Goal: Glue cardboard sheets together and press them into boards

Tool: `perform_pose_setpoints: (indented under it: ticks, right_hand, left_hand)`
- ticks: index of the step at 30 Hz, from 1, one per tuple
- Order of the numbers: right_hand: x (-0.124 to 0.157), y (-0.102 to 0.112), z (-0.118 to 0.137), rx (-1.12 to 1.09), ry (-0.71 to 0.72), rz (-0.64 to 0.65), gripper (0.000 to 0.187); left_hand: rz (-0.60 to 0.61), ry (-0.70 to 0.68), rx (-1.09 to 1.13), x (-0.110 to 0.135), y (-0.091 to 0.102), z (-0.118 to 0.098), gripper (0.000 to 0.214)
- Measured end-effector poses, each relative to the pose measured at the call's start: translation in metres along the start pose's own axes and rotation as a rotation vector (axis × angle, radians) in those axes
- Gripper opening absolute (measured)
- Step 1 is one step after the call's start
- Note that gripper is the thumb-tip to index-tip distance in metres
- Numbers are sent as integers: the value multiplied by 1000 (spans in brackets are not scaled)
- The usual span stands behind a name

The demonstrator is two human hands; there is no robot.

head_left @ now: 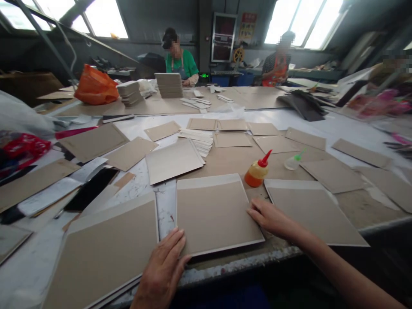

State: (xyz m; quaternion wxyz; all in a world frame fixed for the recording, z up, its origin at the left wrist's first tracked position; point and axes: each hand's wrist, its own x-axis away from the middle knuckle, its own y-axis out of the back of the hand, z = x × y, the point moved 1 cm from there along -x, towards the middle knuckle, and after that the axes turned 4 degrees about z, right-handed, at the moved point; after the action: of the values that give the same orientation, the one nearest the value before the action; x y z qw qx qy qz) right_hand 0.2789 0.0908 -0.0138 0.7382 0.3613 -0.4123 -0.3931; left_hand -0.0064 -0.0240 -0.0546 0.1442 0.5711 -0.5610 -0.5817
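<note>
A grey-brown cardboard sheet (214,219) with a paler strip along its far edge lies flat before me. My left hand (164,262) rests at its near left corner, fingers stretched out and thumb by the front edge. At the right edge, my right hand (265,216) is closed, with curled fingers pinching the sheet's side. Similar boards lie to either side, a left stack (109,244) and a right stack (309,210). Beyond my right hand stands a squeeze bottle (255,174) with orange liquid and a red nozzle.
A small clear bottle with a green tip (292,161) stands farther right. Flat boards (233,139) and a pile of white strips (201,141) spread across the table. An orange bag (96,86) sits at the back left. Two people work behind; the table's front edge (231,268) is near me.
</note>
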Motion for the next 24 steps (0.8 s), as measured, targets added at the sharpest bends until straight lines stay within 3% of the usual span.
perform_pose_setpoints:
  ticks: [12,24]
  right_hand:
    - [2,2,4,-16,-25,-20,17]
    - [-1,3,8,253,-23,33,17]
  left_hand:
    - [27,-84,-10,3,-4,10,36]
    - [104,-4,63,-9,9,0,28]
